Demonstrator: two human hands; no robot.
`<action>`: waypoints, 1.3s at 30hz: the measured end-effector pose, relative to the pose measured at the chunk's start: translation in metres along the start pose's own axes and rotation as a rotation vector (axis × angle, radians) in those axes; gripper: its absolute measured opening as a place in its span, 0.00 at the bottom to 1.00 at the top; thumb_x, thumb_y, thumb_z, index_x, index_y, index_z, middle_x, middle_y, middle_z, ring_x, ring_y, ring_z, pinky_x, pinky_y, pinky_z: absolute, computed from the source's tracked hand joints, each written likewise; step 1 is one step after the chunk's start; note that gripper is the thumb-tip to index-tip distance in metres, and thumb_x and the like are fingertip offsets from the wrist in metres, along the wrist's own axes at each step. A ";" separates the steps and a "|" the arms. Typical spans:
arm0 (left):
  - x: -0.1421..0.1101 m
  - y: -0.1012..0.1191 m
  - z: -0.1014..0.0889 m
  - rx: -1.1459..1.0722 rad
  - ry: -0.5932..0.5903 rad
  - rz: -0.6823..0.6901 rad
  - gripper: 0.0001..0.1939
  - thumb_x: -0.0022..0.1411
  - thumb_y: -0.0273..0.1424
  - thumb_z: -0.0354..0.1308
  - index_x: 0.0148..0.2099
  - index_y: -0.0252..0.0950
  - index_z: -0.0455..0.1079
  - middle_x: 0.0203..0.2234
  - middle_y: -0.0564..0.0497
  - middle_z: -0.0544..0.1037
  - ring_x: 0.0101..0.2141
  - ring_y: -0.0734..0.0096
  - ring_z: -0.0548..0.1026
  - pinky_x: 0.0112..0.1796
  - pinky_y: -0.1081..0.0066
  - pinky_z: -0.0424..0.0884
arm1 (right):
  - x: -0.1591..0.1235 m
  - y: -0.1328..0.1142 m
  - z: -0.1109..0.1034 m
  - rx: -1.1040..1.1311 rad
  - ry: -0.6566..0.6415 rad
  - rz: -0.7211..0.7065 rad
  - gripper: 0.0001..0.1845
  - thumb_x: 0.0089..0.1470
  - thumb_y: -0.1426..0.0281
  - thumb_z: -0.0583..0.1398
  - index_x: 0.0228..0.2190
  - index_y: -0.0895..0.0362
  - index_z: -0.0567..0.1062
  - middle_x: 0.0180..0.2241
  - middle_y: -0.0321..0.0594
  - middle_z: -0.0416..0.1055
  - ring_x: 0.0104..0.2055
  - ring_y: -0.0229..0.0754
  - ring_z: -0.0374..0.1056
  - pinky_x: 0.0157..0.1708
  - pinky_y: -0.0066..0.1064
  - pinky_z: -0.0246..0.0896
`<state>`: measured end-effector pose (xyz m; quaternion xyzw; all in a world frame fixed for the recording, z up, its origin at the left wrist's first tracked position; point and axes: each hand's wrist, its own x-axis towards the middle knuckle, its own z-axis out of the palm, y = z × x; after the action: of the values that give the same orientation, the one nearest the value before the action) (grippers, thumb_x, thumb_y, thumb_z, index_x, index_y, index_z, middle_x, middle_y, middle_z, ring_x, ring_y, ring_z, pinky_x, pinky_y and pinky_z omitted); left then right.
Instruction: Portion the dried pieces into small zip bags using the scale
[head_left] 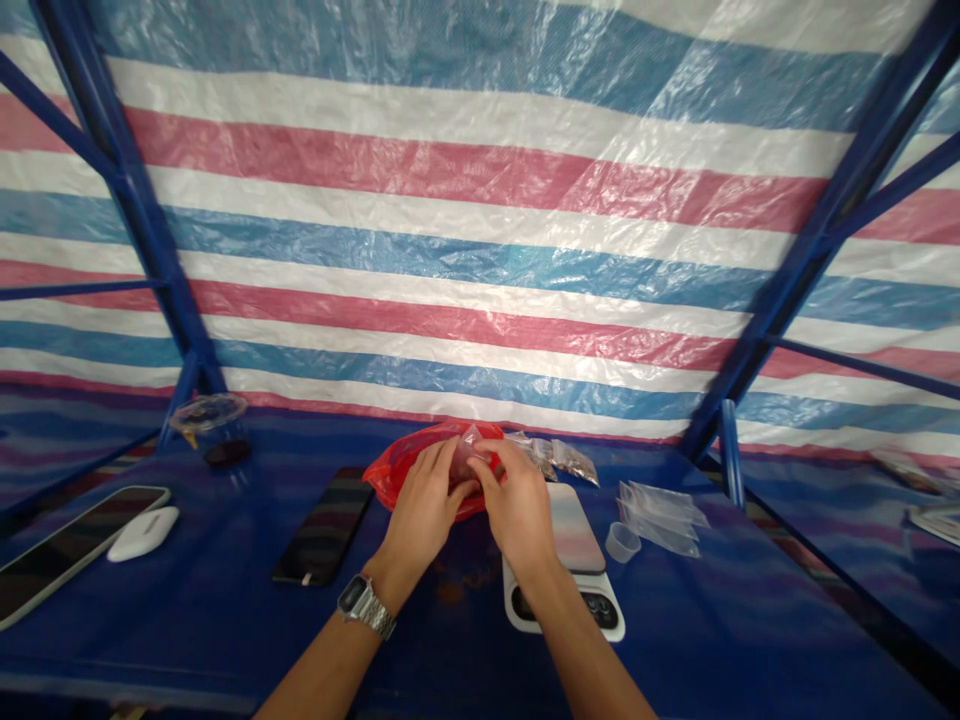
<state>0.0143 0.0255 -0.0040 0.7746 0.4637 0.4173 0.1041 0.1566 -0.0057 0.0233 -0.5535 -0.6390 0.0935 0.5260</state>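
My left hand [426, 505], with a metal watch at the wrist, and my right hand [517, 505] meet over a red plastic bag [394, 468] on the blue table. Both pinch a small clear plastic pouch [472, 450] between their fingertips, just above the red bag. My right forearm passes over a small white digital scale [577, 560]. What the pouch holds is too small to make out.
Filled small packets [559, 458] lie behind the scale; empty clear zip bags [660, 515] and a little plastic cup [622, 542] sit to its right. A black phone [324, 527], a white case [142, 533], a tablet [64, 550] and a lidded cup [210, 425] lie left. Blue frame bars [795, 290] and a striped tarp stand behind.
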 end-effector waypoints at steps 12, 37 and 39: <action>0.002 -0.006 -0.001 0.087 0.064 0.060 0.21 0.70 0.30 0.55 0.64 0.37 0.66 0.57 0.41 0.76 0.57 0.55 0.75 0.59 0.53 0.72 | 0.001 -0.001 -0.001 0.107 0.044 -0.135 0.13 0.63 0.75 0.57 0.43 0.52 0.80 0.44 0.40 0.79 0.47 0.45 0.75 0.50 0.36 0.69; 0.006 0.010 -0.023 0.275 0.196 0.263 0.30 0.71 0.44 0.55 0.71 0.44 0.57 0.64 0.39 0.66 0.63 0.47 0.67 0.61 0.47 0.67 | 0.010 0.035 -0.079 -0.094 0.309 -0.030 0.15 0.64 0.66 0.57 0.46 0.55 0.80 0.41 0.44 0.80 0.34 0.43 0.72 0.41 0.35 0.68; 0.005 0.015 -0.031 0.263 0.264 0.283 0.28 0.72 0.42 0.55 0.70 0.44 0.58 0.63 0.40 0.67 0.62 0.47 0.68 0.61 0.48 0.67 | 0.012 0.060 -0.112 -0.158 0.427 0.057 0.19 0.64 0.62 0.56 0.50 0.57 0.79 0.40 0.45 0.80 0.33 0.45 0.72 0.39 0.36 0.67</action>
<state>0.0017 0.0142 0.0263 0.7775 0.4105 0.4613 -0.1188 0.2813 -0.0259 0.0360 -0.6180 -0.5027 -0.0613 0.6014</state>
